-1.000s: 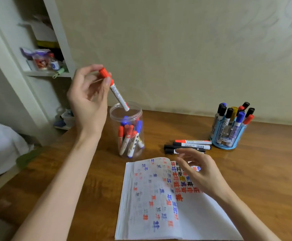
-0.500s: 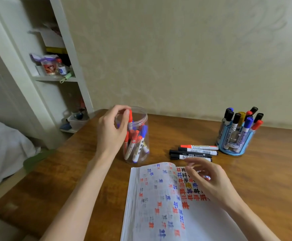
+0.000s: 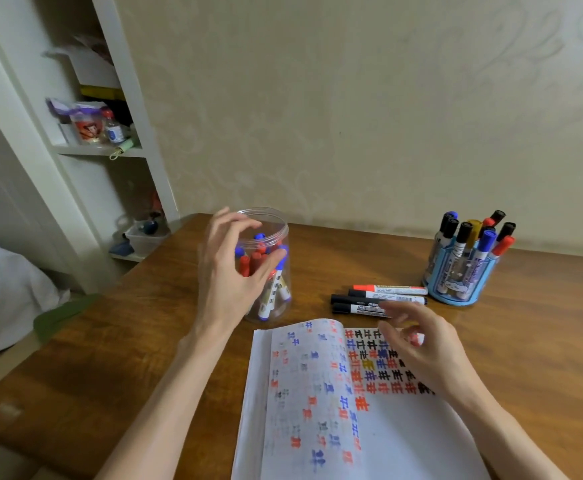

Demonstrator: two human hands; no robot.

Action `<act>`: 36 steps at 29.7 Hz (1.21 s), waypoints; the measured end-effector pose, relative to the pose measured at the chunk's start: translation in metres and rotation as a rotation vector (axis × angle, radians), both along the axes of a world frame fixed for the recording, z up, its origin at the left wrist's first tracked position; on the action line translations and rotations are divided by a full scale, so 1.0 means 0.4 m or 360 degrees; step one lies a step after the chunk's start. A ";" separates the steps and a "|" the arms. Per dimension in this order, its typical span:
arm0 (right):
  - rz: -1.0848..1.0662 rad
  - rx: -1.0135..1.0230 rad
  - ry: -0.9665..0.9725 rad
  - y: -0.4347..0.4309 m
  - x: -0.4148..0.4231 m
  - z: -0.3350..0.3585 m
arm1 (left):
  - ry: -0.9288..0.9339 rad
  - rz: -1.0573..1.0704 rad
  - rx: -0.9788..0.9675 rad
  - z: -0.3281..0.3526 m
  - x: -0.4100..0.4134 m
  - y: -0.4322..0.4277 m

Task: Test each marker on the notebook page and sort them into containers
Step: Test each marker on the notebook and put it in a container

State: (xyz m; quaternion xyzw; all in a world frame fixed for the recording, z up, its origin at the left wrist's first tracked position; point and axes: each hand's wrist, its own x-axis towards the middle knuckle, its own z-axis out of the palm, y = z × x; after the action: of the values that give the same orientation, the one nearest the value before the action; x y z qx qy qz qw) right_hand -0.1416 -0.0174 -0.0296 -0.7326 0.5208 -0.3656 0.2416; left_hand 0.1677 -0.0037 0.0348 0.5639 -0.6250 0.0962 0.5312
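A clear plastic jar (image 3: 280, 221) stands left of centre on the wooden table and holds several red and blue markers. My left hand (image 3: 227, 278) hovers in front of the jar with relaxed, spread fingers and holds nothing. An open notebook (image 3: 404, 438) lies near me, its page covered in red, blue and black test marks. My right hand (image 3: 428, 355) hovers over the notebook's top edge with loosely curled, empty fingers. Just beyond its fingertips several loose markers (image 3: 380, 295) lie side by side, one red-capped, the others black. A blue holder (image 3: 456, 292) at the right is full of upright markers.
A white shelf unit (image 3: 99, 150) with small bottles and packets stands at the far left beyond the table corner. White bedding (image 3: 2, 289) lies lower left. The wall runs along the table's far edge.
My left hand brought the red marker down from the air into the jar and let it go; the hand is now empty. My right hand shifted slightly toward the loose markers.
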 end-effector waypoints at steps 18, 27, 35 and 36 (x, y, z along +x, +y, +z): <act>0.0143 -0.0116 0.0358 -0.016 -0.027 0.037 | -0.0298 -0.0332 0.0606 -0.114 -0.208 0.063; 0.0026 0.0804 -0.1154 0.144 -0.038 0.074 | -0.0184 -0.0784 0.1085 -0.114 -0.261 0.115; 0.0081 0.0444 -0.0878 0.185 0.002 0.047 | -0.0027 -0.0915 0.1134 -0.123 -0.269 0.142; 0.0098 0.0417 -0.0836 0.186 0.003 0.046 | -0.0013 -0.0932 0.1164 -0.122 -0.270 0.145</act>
State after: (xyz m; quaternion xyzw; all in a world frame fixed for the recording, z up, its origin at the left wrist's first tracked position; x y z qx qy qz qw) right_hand -0.1402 0.0569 -0.0111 -0.5909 0.4606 -0.4648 0.4718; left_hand 0.0598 0.0542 -0.0142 0.5137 -0.7527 -0.2820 0.3000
